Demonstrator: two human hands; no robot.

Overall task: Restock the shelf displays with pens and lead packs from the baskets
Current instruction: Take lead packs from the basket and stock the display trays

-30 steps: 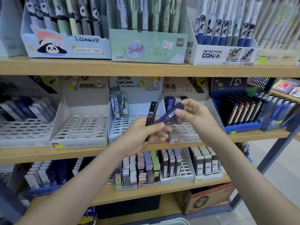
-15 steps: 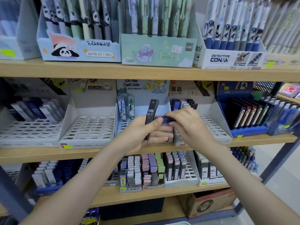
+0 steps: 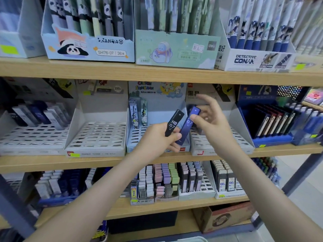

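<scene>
Several wooden shelves (image 3: 104, 72) are filling most of the view, one above the other. Big pen boxes are sitting in a row on the top one: a panda box (image 3: 87, 48), a green box (image 3: 174, 49) and a white Detective Conan box (image 3: 253, 62). All of them are holding pens that are standing up.

On the middle shelf, trays with holes are sitting side by side. A white tray (image 3: 97, 137) is sitting to the left of the hands, a cartoon tray (image 3: 157, 91) is sitting right behind them, and another white tray (image 3: 243, 137) is sitting to the right. At the very bottom, a brown cardboard box (image 3: 223, 217) is resting.

Two bare arms are reaching up from below. The left hand (image 3: 157, 138) is curling its fingers and thumb around the bottom ends of two lead packs, in front of the cartoon tray. The black lead pack (image 3: 174, 122), marked HB 0.7, is sticking up and leaning to the right. The blue lead pack (image 3: 187, 126), marked 0.7, is leaning the same way just beside it, on its right.

The right hand (image 3: 215, 123) is hanging next to the blue lead pack with its fingers spread apart. Its thumb is touching the front of that pack near the top. The pointing finger is looking blurry. It is hard to tell if any right finger is pressing on the back of the pack.
</scene>
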